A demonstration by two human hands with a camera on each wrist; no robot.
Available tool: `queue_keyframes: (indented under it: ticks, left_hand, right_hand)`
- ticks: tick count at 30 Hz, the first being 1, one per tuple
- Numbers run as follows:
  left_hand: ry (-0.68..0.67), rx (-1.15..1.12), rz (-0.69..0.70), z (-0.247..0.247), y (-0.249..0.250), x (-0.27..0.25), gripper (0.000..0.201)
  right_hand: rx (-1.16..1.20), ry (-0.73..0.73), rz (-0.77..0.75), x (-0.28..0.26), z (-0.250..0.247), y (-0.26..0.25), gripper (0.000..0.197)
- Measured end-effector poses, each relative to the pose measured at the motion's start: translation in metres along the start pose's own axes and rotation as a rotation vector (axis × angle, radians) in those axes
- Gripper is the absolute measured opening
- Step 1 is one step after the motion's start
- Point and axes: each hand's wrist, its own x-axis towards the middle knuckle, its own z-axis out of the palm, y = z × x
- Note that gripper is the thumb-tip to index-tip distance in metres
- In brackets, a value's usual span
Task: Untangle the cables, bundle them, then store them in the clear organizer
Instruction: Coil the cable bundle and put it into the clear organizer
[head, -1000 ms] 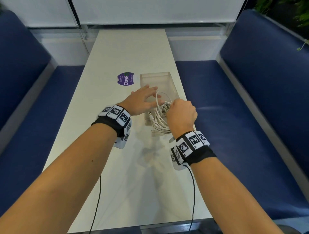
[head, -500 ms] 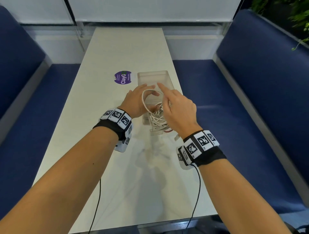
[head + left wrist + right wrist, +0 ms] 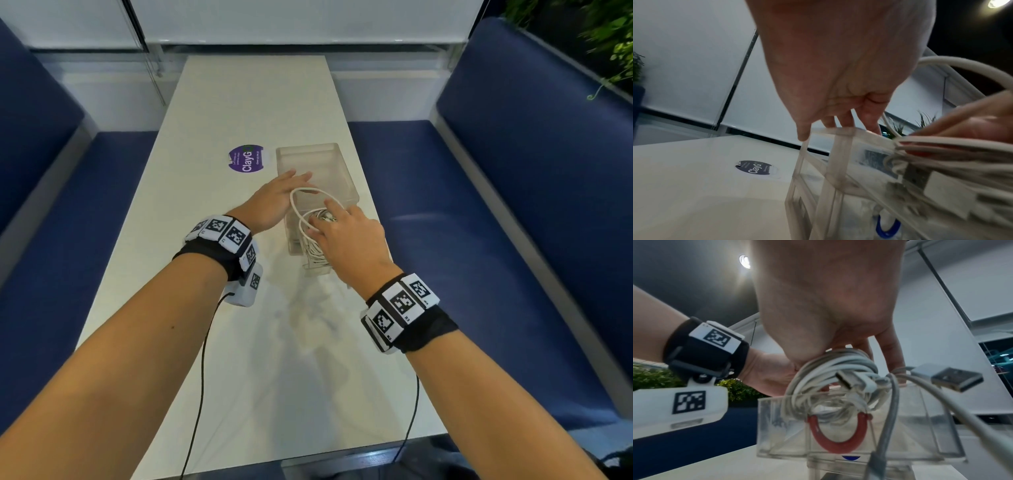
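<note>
The clear organizer (image 3: 337,161) stands on the white table (image 3: 246,102). A bundle of white cables (image 3: 313,251) sits in its near end, and one loop (image 3: 301,192) sticks up above the rim. My left hand (image 3: 291,183) rests with straight fingers on the organizer's left rim (image 3: 840,130). With fingers extended, my right hand (image 3: 325,219) presses down on top of the bundle (image 3: 830,369). A red tie (image 3: 838,446) wraps the bundle inside the organizer (image 3: 777,426). A USB plug (image 3: 955,379) hangs out over the rim.
A round purple sticker (image 3: 246,160) lies on the table left of the organizer. Blue bench seats (image 3: 479,222) run along both long sides of the table. Black wrist-camera cords (image 3: 202,377) trail off the near table edge.
My right hand went from a fist gripping the bundle to extended fingers pressing it down into the organizer. The left hand stayed on the organizer's rim.
</note>
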Motion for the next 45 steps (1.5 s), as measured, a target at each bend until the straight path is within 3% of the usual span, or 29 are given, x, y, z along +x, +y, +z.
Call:
queue_keyframes:
  ticks: [3, 5, 6, 9, 13, 16, 20, 25, 29, 32, 39, 45]
  left_hand:
    - [-0.044, -0.09, -0.028, -0.005, 0.003, 0.001, 0.041]
    - [-0.028, -0.215, -0.051, -0.005, 0.005, -0.001, 0.049]
    - [-0.016, -0.215, -0.038, -0.005, 0.006, -0.002, 0.052]
    - [0.003, -0.054, 0.037, 0.003, -0.001, -0.001, 0.044]
    - [-0.002, -0.05, 0.052, 0.012, -0.012, -0.002, 0.024]
    - [0.017, -0.015, 0.058, 0.013, -0.013, -0.003, 0.023]
    - [0.066, -0.028, 0.084, 0.013, -0.011, -0.005, 0.022]
    - [0.1, -0.138, 0.071, 0.009, -0.009, -0.007, 0.021]
    - [0.087, -0.249, 0.024, 0.001, -0.006, -0.009, 0.016]
    - [0.042, -0.176, 0.033, -0.002, -0.003, -0.01, 0.016]
    - [0.008, 0.142, 0.059, 0.002, -0.002, -0.006, 0.013]
    - [0.064, 0.179, 0.07, 0.007, 0.004, -0.01, 0.008]
  right_hand:
    - [-0.032, -0.045, -0.032, -0.004, -0.002, 0.002, 0.07]
    - [-0.008, 0.011, -0.031, -0.006, 0.001, 0.0, 0.055]
    - [0.057, 0.039, 0.016, -0.007, 0.0, -0.001, 0.05]
    - [0.21, 0.126, 0.076, -0.01, 0.007, -0.005, 0.069]
    - [0.366, 0.228, 0.068, -0.013, 0.02, -0.004, 0.061]
    - [0.53, 0.309, 0.084, -0.013, 0.027, -0.001, 0.05]
    - [0.42, 0.317, 0.037, -0.009, 0.03, 0.003, 0.052]
    - [0.34, 0.297, 0.086, -0.006, 0.029, 0.0, 0.057]
    - [0.372, 0.379, 0.133, -0.009, 0.034, -0.001, 0.049]
    - [0.385, 0.456, 0.163, -0.011, 0.036, -0.002, 0.041]
    - [0.414, 0.407, 0.181, -0.003, 0.034, -0.005, 0.039]
    - [0.267, 0.157, 0.24, 0.007, 0.02, -0.013, 0.077]
